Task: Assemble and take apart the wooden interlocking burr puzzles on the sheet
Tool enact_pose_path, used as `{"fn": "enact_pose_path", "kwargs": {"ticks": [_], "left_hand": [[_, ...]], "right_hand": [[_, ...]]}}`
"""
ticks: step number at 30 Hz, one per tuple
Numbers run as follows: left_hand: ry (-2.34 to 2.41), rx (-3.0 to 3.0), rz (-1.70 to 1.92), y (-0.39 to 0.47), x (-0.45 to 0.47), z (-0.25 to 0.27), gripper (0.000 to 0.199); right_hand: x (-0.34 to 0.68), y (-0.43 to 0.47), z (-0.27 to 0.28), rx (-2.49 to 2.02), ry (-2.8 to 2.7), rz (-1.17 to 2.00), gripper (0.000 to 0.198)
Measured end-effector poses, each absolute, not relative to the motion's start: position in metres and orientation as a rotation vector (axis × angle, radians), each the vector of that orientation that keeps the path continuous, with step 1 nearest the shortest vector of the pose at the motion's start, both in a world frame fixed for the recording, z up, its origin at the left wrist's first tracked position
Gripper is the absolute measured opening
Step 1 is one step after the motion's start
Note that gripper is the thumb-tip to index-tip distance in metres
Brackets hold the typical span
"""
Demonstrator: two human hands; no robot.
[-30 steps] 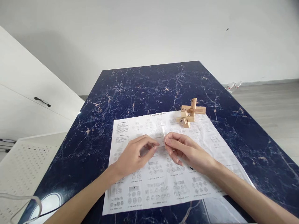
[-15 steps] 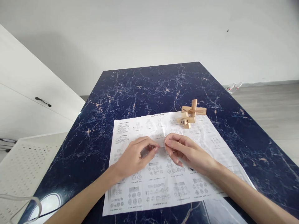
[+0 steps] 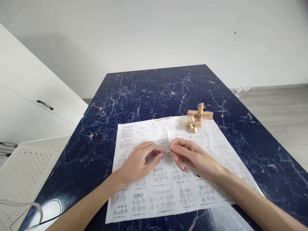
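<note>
A large white printed sheet (image 3: 141,211) with rows of small diagrams lies flat under both hands. Over its middle, my left hand (image 3: 141,160) curves with thumb and index fingertips brought together. My right hand (image 3: 192,154) faces it from a short distance, thumb and index finger pinched and the other fingers curled beneath. Whatever is between either pair of fingertips, if anything, is too small to make out. Beyond my right hand, an interlocking wooden puzzle (image 3: 192,124) made of crossed pale sticks rests on the sheet's upper right edge, touched by neither hand.
The dark blue marble-patterned table (image 3: 154,89) extends toward the wall. On the left are a white cabinet with a black handle (image 3: 45,104), a perforated white panel (image 3: 26,173) and a pale cable (image 3: 21,203). Clear plastic objects (image 3: 241,91) are beyond the right table edge.
Hardly anything differs. Both hands keep their pinched poses over the sheet, and the wooden puzzle stays in place. The whole view has shifted very slightly.
</note>
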State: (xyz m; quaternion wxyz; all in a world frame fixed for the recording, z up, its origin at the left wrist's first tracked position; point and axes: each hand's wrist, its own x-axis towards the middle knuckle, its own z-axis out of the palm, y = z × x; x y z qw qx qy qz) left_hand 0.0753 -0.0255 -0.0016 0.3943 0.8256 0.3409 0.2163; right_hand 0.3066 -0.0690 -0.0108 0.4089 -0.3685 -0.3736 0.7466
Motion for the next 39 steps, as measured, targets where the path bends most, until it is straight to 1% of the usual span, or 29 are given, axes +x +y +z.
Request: {"fn": "enact_pose_path", "kwargs": {"ticks": [11, 39], "left_hand": [[0.858, 2.111, 0.55, -0.0256, 0.0751, -0.002, 0.013], [0.862, 2.133, 0.542, -0.0263, 0.0751, -0.0028, 0.014]], "right_hand": [[0.3057, -0.069, -0.0068, -0.957, -0.933, 1.879, 0.037], [0.3054, -0.0684, -0.0049, -0.957, -0.923, 1.879, 0.037]]}}
